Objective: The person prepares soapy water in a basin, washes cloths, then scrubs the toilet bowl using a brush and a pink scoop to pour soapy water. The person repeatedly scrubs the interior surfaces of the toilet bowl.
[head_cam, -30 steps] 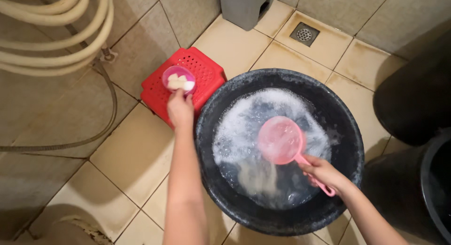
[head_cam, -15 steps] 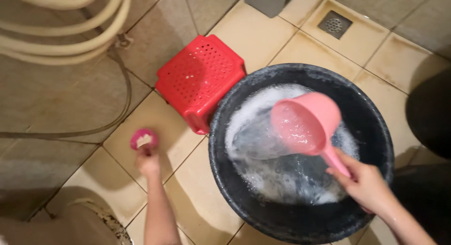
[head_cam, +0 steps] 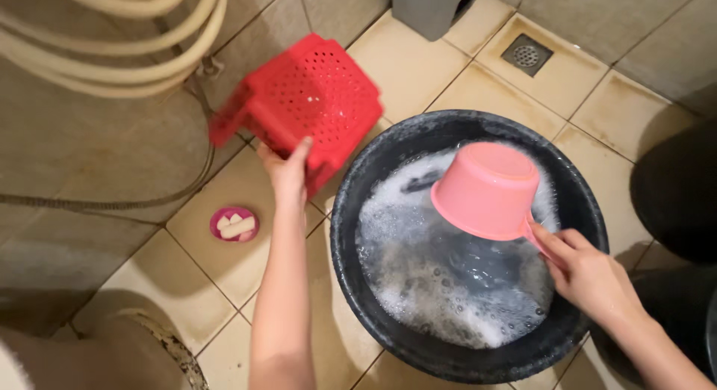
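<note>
My left hand (head_cam: 286,168) grips the near edge of a red perforated plastic stool (head_cam: 305,98) and holds it tilted off the tiled floor. My right hand (head_cam: 590,274) holds the handle of a pink plastic dipper (head_cam: 485,188), turned bottom-up over a large black basin (head_cam: 373,315) of soapy water. A dark piece of cloth (head_cam: 420,182) shows through the foam. A small pink soap dish (head_cam: 234,224) with pale soap pieces lies on the floor to the left of my arm.
Coiled cream hoses (head_cam: 112,54) hang at the upper left, with a thin hose (head_cam: 104,205) trailing across the floor. A floor drain (head_cam: 526,55) and a grey bin base (head_cam: 429,9) are at the top. Dark containers (head_cam: 676,196) stand at the right.
My left hand set the pink soap dish down on the floor, then took hold of the red stool and tipped it up. The dipper turned over, its water poured out.
</note>
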